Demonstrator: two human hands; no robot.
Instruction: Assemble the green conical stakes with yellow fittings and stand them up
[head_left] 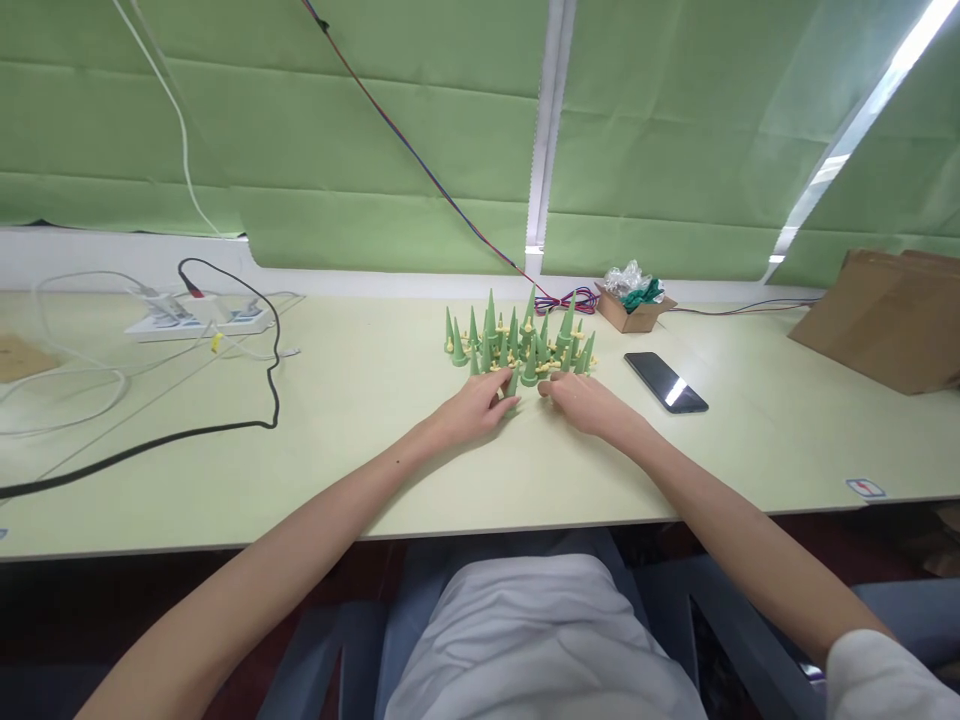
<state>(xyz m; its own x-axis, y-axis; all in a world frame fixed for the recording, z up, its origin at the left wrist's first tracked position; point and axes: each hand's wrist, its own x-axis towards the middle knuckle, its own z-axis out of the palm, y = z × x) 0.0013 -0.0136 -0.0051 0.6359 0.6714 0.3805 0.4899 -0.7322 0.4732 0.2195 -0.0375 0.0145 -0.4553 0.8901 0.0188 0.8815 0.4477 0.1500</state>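
Note:
A cluster of green pointed cones (564,332) with small yellowish pieces among them stands on the table in front of me. My left hand (477,405) is at the cluster's near edge, its thumb and fingers closed round a single green cone (513,383) that points up. To the right, my right hand (579,400) rests low against the near side of the cluster with its fingers curled in. Whatever those fingers hold, if anything, is too small or hidden to make out. The lower parts of several cones are hidden behind both hands.
A black phone (666,382) lies right of my right hand. Behind it are a small cardboard box (636,317) with plastic and green material, and coiled wires (568,301). A power strip (199,320) with cables lies left; a larger cardboard box (881,322) stands far right.

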